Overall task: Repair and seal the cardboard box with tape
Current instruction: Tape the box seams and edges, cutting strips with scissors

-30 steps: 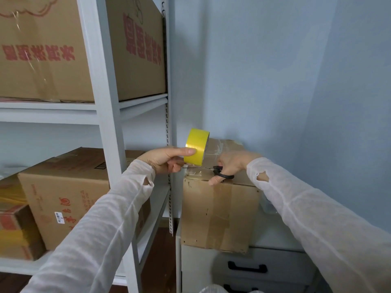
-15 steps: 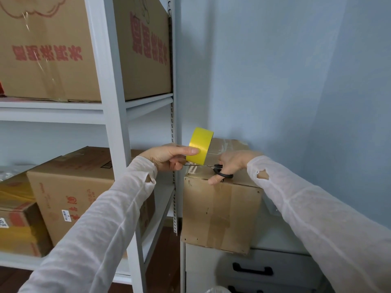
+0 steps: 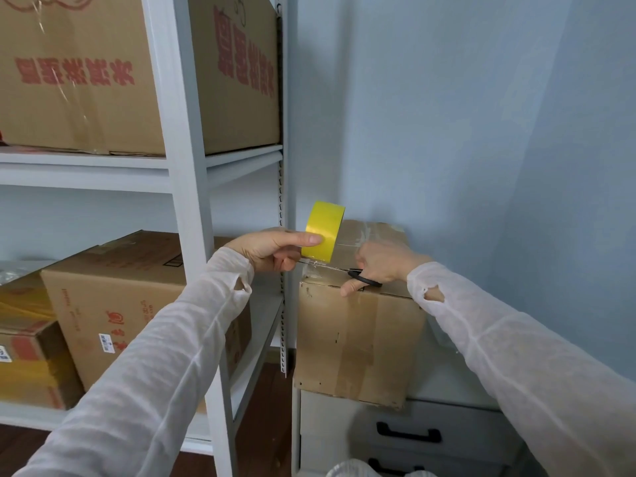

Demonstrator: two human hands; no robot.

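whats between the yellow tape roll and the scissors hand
In the head view, a short strip of clear tape comes off the tape roll, and the scissors reach their thin blades across it from the right hand.

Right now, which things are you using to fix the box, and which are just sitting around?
For the job: yellow tape roll in the left hand, scissors in the right hand, the cardboard box.
Just sitting there: the big top-shelf box, the lower-shelf box, the white shelves, the drawers.

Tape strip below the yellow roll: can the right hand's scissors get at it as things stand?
Likely yes: the scissors in the right hand reach the taut tape strip, nothing between them.
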